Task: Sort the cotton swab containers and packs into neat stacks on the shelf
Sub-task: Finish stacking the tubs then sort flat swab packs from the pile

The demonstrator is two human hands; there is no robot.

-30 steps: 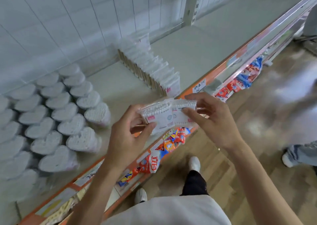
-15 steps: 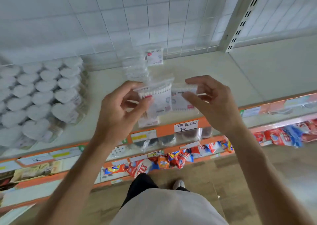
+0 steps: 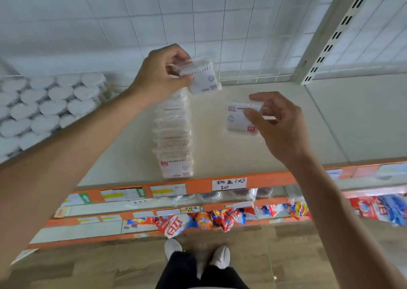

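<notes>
A person's left hand (image 3: pixel 161 74) is pinching one cotton swab pack (image 3: pixel 201 77) above the far end of a row of packs (image 3: pixel 172 134) on the shelf (image 3: pixel 275 154), while the right hand (image 3: pixel 278 123) is pinching a second pack (image 3: pixel 240 121) just beside that row.

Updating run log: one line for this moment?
left hand: holds clear swab pack | right hand: holds second pack | above cream shelf
</notes>
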